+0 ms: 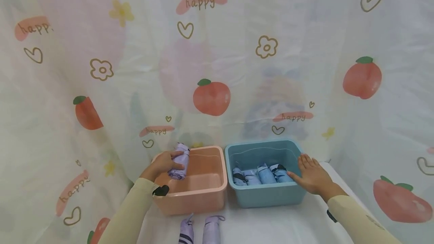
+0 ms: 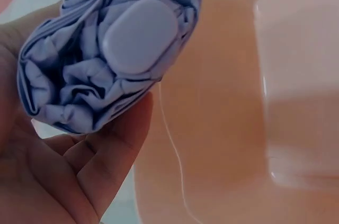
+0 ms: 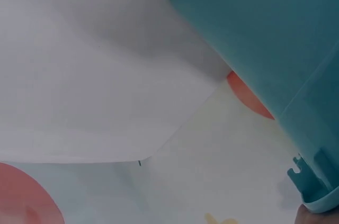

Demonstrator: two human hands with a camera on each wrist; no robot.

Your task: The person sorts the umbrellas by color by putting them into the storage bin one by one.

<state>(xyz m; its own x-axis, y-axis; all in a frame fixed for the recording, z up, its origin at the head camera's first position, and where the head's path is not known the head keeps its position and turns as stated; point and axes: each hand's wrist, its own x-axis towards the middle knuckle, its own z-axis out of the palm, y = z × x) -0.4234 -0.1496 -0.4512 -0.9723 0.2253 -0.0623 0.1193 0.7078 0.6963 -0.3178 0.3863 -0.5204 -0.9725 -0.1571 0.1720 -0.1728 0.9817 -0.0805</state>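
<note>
My left hand (image 1: pixel 165 163) grips a folded lilac umbrella (image 1: pixel 181 162) above the left part of the peach bin (image 1: pixel 194 200). In the left wrist view the umbrella's blunt handle end (image 2: pixel 140 36) shows among its gathered cloth, with a finger and thumb along its sides. Across from it, my right hand (image 1: pixel 313 176) lies against the right rim of the blue bin (image 1: pixel 271 197), fingers straight. Several folded blue umbrellas (image 1: pixel 266 175) lie side by side in that bin. Only a sliver of hand shows in the right wrist view, at the bin's rim (image 3: pixel 323 203).
Two more folded lilac umbrellas, a striped one (image 1: pixel 186 232) and a plain one (image 1: pixel 211 231), lie on the white table (image 1: pixel 264 223) in front of the peach bin. The bins stand side by side. A printed curtain (image 1: pixel 237 67) hangs close behind them and along both sides.
</note>
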